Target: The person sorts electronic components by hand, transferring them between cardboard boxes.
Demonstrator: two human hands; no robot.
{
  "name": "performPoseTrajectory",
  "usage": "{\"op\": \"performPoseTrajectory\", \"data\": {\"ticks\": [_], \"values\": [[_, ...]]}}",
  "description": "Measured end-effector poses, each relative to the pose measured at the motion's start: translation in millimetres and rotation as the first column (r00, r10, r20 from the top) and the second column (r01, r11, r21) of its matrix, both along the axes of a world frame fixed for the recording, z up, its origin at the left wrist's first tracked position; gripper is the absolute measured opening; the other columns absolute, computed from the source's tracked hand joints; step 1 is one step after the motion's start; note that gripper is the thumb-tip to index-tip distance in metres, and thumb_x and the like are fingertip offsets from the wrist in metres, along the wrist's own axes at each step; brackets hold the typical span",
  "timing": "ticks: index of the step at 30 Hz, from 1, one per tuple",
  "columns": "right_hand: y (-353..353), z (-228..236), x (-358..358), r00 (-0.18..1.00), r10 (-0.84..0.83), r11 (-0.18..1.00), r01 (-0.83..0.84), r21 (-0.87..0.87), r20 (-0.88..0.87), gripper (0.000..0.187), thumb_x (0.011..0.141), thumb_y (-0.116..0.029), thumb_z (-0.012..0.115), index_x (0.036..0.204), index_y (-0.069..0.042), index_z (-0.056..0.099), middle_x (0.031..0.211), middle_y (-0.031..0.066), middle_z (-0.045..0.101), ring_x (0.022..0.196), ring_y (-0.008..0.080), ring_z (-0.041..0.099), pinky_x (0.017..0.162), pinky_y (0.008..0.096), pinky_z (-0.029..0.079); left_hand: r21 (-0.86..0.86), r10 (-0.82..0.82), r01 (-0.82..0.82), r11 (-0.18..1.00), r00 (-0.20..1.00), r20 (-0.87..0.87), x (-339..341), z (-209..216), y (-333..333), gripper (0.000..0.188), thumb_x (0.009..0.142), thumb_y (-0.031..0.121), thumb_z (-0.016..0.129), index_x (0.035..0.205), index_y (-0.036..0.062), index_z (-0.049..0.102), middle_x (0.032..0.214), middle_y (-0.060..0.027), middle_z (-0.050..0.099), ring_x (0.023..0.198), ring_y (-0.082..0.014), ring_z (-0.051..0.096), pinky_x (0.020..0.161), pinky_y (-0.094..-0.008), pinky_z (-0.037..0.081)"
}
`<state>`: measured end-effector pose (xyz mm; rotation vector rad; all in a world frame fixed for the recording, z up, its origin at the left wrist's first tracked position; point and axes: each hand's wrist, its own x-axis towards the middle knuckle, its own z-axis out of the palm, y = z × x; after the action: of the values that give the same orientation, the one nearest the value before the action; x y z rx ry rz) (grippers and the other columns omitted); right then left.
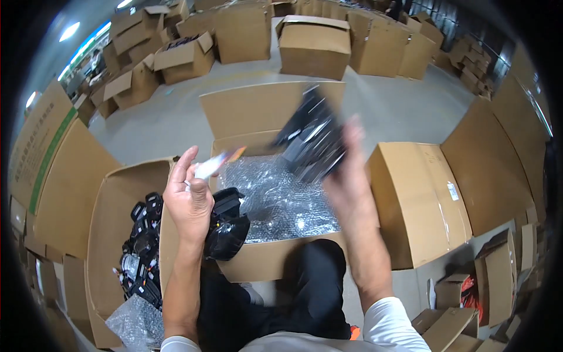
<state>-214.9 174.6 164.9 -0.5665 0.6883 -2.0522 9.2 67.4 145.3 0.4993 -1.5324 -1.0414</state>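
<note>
My left hand (190,202) is closed on a small white strip (211,166) with an orange and purple end, perhaps a tag or packet. Just right of that wrist is a glossy black plastic part (227,234); whether the hand holds it or it rests on the box edge I cannot tell. My right hand (347,164), smeared by motion, grips a black plastic part (314,141), also too blurred to identify. Both hands are above an open cardboard box (264,267) with clear bubble wrap (275,196) spread inside.
On the left, a deep open carton (97,234) holds several black parts (143,246) and crumpled bubble wrap (138,322). A brown box (419,199) stands at the right. Tall cartons (314,47) line the far floor. My knees (319,264) are against the near side.
</note>
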Motion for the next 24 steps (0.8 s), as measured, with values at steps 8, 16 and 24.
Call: {"op": "performPoseTrajectory", "data": {"ticks": [8, 16, 24], "values": [[-165, -196, -74, 0.937, 0.345, 0.751, -0.312, 0.583, 0.057, 0.058, 0.091, -0.041, 0.071, 0.126, 0.004, 0.057, 0.118, 0.0163, 0.067, 0.102, 0.0245, 0.068, 0.094, 0.0401, 0.057, 0.629, 0.072, 0.141, 0.764, 0.951, -0.300, 46, -47, -38, 0.052, 0.105, 0.048, 0.043, 0.120, -0.0007, 0.055, 0.063, 0.0008, 0.046, 0.038, -0.0041, 0.029, 0.034, -0.0219, 0.023], [-293, -351, -7, 0.795, 0.437, 0.796, -0.125, 0.592, -0.420, 0.056, 0.084, -0.027, 0.081, 0.124, 0.004, 0.056, 0.114, 0.0198, 0.067, 0.105, 0.0338, 0.067, 0.090, 0.0455, 0.055, 0.757, 0.109, 0.120, 0.643, 0.963, -0.246, 39, -57, -72, 0.032, 0.105, 0.023, 0.052, 0.128, 0.0015, 0.052, 0.073, 0.0054, 0.043, 0.049, -0.0018, 0.032, 0.047, -0.0198, 0.026], [-248, -314, 26, 0.154, 0.364, 0.882, 0.261, 0.393, -0.919, 0.057, 0.087, -0.036, 0.076, 0.123, 0.004, 0.058, 0.121, 0.0207, 0.063, 0.106, 0.0341, 0.063, 0.091, 0.0426, 0.051, 0.717, 0.183, 0.158, 0.679, 0.909, -0.374, 47, -75, -98, 0.033, 0.109, 0.029, 0.041, 0.126, 0.0028, 0.052, 0.082, 0.0041, 0.044, 0.053, -0.0017, 0.031, 0.049, -0.0193, 0.029]]}}
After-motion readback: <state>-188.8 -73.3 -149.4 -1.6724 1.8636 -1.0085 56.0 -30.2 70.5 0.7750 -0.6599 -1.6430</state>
